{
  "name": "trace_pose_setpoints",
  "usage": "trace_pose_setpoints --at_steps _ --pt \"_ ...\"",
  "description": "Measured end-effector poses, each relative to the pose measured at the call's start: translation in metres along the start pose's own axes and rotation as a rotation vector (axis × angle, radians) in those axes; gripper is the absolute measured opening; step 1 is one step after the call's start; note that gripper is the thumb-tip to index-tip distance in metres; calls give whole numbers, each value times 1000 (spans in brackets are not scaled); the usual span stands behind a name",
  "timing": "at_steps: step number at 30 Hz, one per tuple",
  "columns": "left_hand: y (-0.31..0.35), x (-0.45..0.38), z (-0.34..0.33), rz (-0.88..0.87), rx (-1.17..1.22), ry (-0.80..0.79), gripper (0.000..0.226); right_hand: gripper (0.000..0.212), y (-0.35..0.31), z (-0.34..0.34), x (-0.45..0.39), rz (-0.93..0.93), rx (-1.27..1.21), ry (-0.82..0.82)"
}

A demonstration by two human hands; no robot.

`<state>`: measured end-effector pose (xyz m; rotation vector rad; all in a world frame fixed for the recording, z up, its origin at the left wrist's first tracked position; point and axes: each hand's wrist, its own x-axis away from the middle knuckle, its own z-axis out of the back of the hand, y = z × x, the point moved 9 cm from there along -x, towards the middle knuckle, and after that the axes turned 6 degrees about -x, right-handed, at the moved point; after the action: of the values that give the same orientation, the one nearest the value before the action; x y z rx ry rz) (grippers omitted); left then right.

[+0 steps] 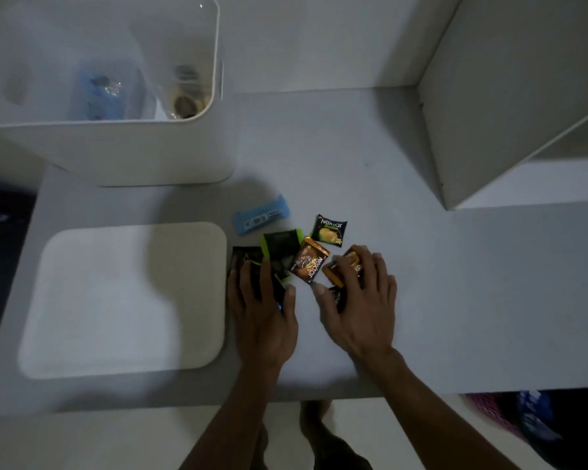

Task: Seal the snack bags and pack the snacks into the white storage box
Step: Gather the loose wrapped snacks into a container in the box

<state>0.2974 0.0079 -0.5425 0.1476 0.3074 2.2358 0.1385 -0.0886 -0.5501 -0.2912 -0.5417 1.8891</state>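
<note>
Several small snack packets lie in a cluster on the white counter (421, 266). A green-and-black packet (330, 231) is farthest back, and a brown one (310, 264) lies in the middle. My left hand (263, 310) rests fingers-down on dark green-edged packets (279, 247). My right hand (357, 300) presses down on an orange-brown packet (348, 262); whether it grips it is unclear. A blue bag sealer (261, 215) lies behind the packets. The white storage box (150, 154) stands at the back left with a few items inside. Its white lid (123, 300) lies flat at front left.
A white shelf unit (510, 96) rises at the back right. The counter's front edge runs just below my wrists. My feet and the floor show below it, with coloured cloth (530, 422) at the lower right.
</note>
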Motion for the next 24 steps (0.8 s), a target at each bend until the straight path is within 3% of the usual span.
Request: trace_pose_setpoints --at_steps 3,14,24 --pt "0 -3 -4 36 -8 34 60 67 5 2 1 71 26 19" --pt "7 7 -1 -100 -48 263 31 32 -1 11 11 189 14 296" --pt "14 14 7 -187 63 411 17 24 -7 19 16 239 15 421"
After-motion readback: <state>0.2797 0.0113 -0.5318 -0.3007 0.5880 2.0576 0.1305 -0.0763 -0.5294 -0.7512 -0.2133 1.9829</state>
